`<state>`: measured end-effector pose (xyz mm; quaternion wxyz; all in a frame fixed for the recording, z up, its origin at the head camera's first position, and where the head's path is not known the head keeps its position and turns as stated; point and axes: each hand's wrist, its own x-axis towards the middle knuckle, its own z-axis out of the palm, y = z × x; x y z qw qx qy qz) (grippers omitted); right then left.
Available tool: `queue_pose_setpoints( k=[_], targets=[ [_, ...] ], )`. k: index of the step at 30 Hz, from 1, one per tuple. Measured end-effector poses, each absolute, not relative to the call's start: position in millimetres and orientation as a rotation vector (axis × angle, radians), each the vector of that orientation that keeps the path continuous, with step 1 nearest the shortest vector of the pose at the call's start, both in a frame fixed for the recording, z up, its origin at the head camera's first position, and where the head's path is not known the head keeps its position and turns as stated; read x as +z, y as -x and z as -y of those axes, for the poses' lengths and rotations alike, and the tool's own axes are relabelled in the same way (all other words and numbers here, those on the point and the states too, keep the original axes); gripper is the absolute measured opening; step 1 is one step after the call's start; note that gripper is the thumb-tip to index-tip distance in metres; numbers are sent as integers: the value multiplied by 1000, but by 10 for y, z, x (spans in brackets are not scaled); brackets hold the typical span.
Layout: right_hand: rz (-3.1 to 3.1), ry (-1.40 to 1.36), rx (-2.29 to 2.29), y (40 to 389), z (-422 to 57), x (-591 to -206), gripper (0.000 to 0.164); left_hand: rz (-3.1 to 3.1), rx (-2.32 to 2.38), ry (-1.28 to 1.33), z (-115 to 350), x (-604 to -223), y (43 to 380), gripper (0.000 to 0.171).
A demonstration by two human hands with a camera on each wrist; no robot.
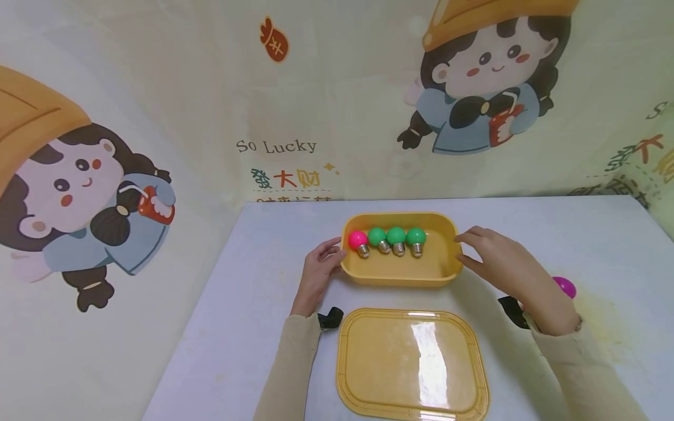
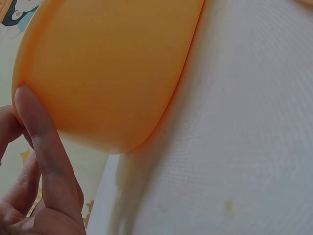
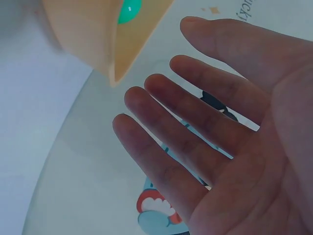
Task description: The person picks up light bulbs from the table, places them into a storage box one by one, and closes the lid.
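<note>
A yellow plastic box (image 1: pixel 402 278) with rounded corners stands on the table. Inside, along its back wall, lie a pink toy light bulb (image 1: pixel 358 239) and three green ones (image 1: pixel 396 236) with silver screw bases. My left hand (image 1: pixel 319 268) holds the box's left end; in the left wrist view its thumb (image 2: pixel 41 127) presses the outer wall and the other fingers lie behind the rim. At the opposite end is my right hand (image 1: pixel 497 257), its fingertips right at the rim in the head view. The right wrist view shows its fingers (image 3: pixel 166 161) spread, with nothing between them.
A flat yellow lid (image 1: pixel 400 362) lies on the white table (image 1: pixel 237 327) in front of the box. Beyond my right forearm sits a purple rounded object (image 1: pixel 565 286), partly covered by the arm. A cartoon-printed backdrop (image 1: pixel 337 117) rises behind the table.
</note>
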<state>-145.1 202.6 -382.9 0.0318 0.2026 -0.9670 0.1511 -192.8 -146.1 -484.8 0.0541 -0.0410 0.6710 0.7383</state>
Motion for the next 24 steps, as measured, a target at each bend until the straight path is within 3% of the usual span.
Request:
queue_pose_setpoints(
  k=[24],
  targets=[
    [2824,-647,424,1064,-2432,-4083,40,-2031,2227,122,1466,-4830,1917,40]
  ],
)
